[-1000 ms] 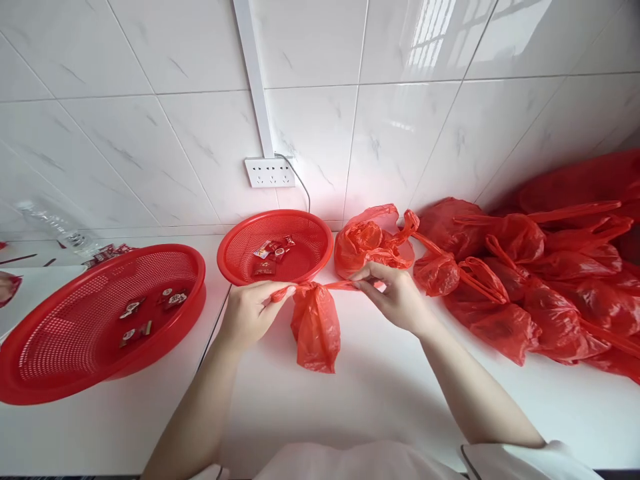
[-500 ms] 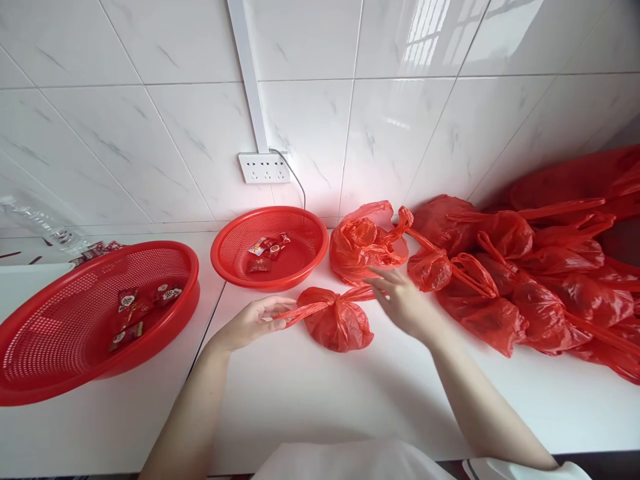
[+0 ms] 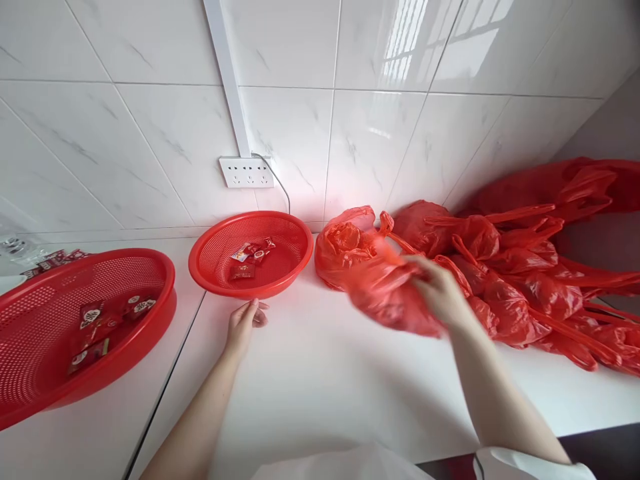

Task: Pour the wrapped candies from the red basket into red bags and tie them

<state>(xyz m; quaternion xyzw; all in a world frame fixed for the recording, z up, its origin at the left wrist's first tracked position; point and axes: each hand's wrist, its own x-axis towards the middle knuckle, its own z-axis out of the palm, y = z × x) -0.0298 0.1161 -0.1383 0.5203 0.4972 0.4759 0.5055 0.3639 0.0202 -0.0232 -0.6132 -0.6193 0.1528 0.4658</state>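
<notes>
We take the small red basket (image 3: 286, 245) as our mark; it stands on the white bench (image 3: 325, 380) against the tiled wall and holds a few wrapped sweets (image 3: 246, 259). Just in front of the basket's near rim we see the left hand (image 3: 244, 324) lying on the bench, its fingers (image 3: 257, 308) loosely spread and holding nothing. To the right of the basket, the right hand (image 3: 443, 293) is raised above the bench with a red bag (image 3: 387, 297) in its hold. Its fingers look folded onto the bag's right side, though blur keeps us from reading the grip finely. The bag itself is smeared by blur, so we cannot tell how its top is shut.

Directly beside the basket on the right, partly behind the held bag, sits an open red bag (image 3: 345, 243) with crumpled sides. Farther right of the basket, a pile of filled red bags (image 3: 530, 287) covers the bench up to the wall. To the left of the basket stands a larger red basket (image 3: 145, 333) on a neighbouring surface, with more sweets (image 3: 95, 323) in it. Above the basket, on the wall, we see a white socket strip (image 3: 246, 172).
</notes>
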